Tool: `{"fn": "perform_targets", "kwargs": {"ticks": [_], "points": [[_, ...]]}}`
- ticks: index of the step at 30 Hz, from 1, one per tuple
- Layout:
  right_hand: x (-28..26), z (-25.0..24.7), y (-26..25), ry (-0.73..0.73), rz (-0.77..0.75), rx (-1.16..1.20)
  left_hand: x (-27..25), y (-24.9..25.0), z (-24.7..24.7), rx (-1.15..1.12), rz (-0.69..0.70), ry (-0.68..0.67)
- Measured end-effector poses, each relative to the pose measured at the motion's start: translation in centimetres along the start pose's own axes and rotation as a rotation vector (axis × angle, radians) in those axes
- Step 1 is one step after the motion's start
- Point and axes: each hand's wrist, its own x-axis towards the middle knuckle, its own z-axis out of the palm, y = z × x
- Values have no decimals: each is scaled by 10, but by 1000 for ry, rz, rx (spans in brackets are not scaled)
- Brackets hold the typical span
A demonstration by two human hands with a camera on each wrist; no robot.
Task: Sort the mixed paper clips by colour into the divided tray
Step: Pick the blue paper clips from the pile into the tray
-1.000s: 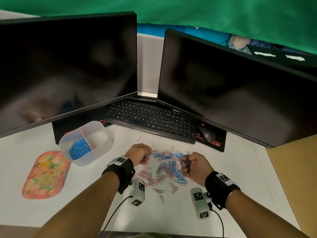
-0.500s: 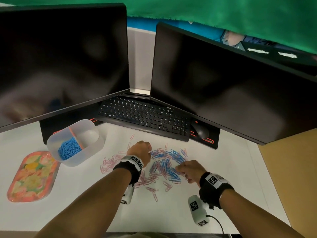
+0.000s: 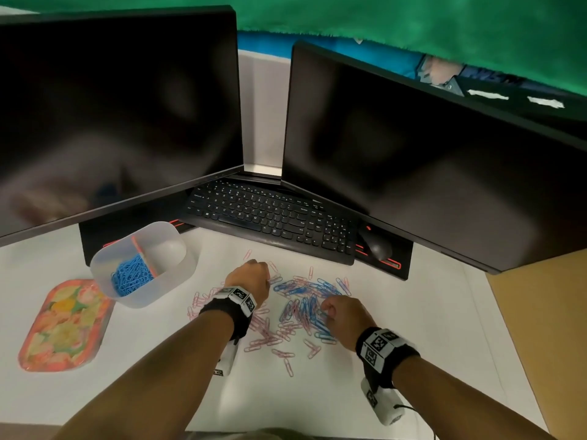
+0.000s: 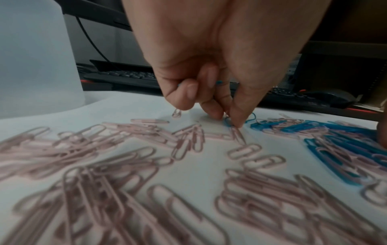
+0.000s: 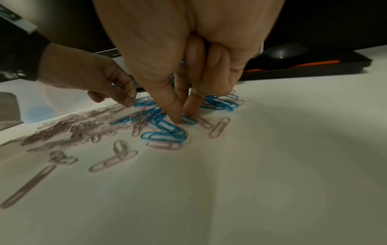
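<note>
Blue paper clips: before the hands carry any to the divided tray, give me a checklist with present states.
1. Left hand has a blue paper clip: ok, fingertips pinch one on the table, more blue shows inside the curled fingers.
2. Right hand has a clip: ok, thumb and fingertips close on a blue clip in the mixed pile.
3. No pink clip caught in either pinch: cannot tell, pink ones lie against both.
4. Blue compartment of the divided tray has room: ok.
5. Other compartment free of blue clips: ok.
</note>
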Motion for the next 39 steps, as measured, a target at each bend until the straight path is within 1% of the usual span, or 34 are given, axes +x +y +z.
{"fn": "perform_targets", "kwargs": {"ticks": [3, 7, 11, 15, 18, 21, 25, 29, 31, 34, 37, 39], "points": [[4, -1, -1, -45, 27, 15, 0, -2, -1, -72, -27, 0], [8, -3, 3, -99, 74, 50, -2, -8, -3, -273, -85, 8], [11, -6, 5, -124, 105, 98, -6, -14, -7, -445, -92, 4], [11, -13, 2, -178, 101, 163, -12, -19, -10, -608, -105, -29], [8, -21, -3, -200, 116, 252, -15, -22, -11, -677, -110, -54], [3, -29, -13, -224, 181, 339, -19, -24, -13, -741, -126, -63], [0, -33, -20, -208, 254, 484, -25, -25, -17, -736, -103, -48], [1, -33, -29, -262, 317, 721, -34, -34, -22, -769, -93, -29], [3, -33, -36, -263, 349, 705, -40, -40, -25, -834, -96, -15], [8, -31, -45, -212, 376, 578, -49, -50, -32, -908, -97, 8], [11, -31, -56, -136, 308, 448, -59, -61, -40, -988, -115, 20], [14, -31, -71, -123, 268, 483, -67, -69, -48, -1082, -129, 44]]}}
